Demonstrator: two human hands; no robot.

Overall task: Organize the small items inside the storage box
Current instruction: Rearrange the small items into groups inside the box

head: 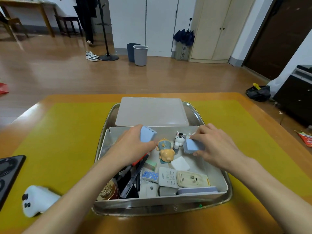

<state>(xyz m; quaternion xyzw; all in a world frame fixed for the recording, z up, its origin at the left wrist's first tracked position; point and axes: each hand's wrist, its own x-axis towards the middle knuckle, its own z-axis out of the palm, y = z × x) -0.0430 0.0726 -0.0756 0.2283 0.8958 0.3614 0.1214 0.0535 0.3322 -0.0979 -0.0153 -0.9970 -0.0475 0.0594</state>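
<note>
A: Starting at the left: white controller (38,200) lying on the yellow mat (64,132), well apart from the work. Then the storage box (168,197), sitting in a metal tray (108,211), lid (152,112) laid flat just behind.

B: And the hands?

A: Both inside the box, toward its far wall. Left hand (133,147) curled round a pale blue block (147,136), lifted and tilted above the clutter. Right hand (214,146) pinching a second blue block (190,146), low, near the box floor.

B: Between them?

A: Orange bear figurine (165,152) lying on its side, black-and-white rabbit figurine (179,139) upright just beside the right block. Nearer the body: black pens and strips at the left, a white remote (168,177) and a cream remote (192,179) at the right.

B: Risks?

A: Probably knocking the rabbit over, given the right fingers so close to it. Possibly catching the bear while bringing the blocks together. Also little bare floor left for setting anything down, so likely stacking on loose things and sliding.
</note>
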